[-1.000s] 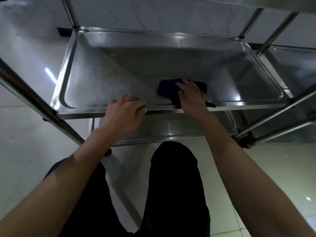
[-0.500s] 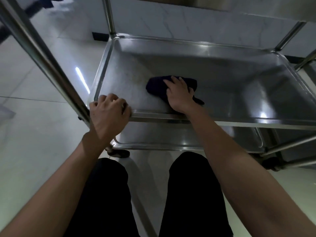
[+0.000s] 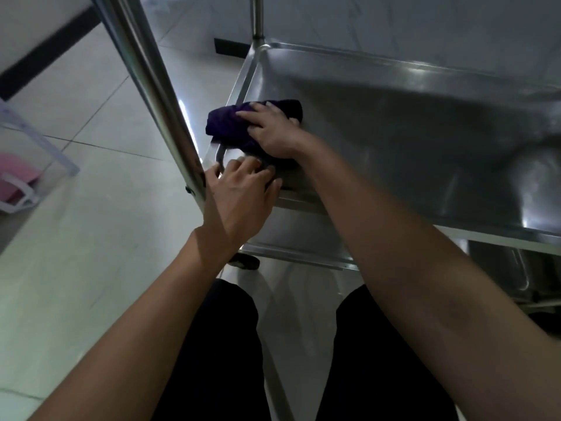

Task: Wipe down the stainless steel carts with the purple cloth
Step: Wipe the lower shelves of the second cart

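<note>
The purple cloth [image 3: 243,124] is bunched on the floor of the stainless steel cart's tray [image 3: 409,138], in the tray's near left corner, just beside the slanted upright post [image 3: 151,86] of the cart. It is pressed down by the right hand [image 3: 273,132], whose fingers are laid fairly straight over the top of the cloth rather than wrapped round it; no pinch is seen. The left hand [image 3: 239,189] is set on the tray's near rim close to the same post, its fingers curled over the edge, so the cart appears to be steadied by it.

The step in hand is judged to be the wiping of this tray, with the corner by the post being worked. Much of the tray floor away from the post lies unreached by the cloth at this moment, and a lower shelf [image 3: 303,253] is seen beneath the tray, so the task is judged to be far from finished.

For the next move, pressure should be kept on the cloth while it is drawn along the tray floor away from the post, with the rim held firm so that the wheeled cart is not rolled off. The raised rim and rounded corners will call for the cloth to be folded into them.
</note>
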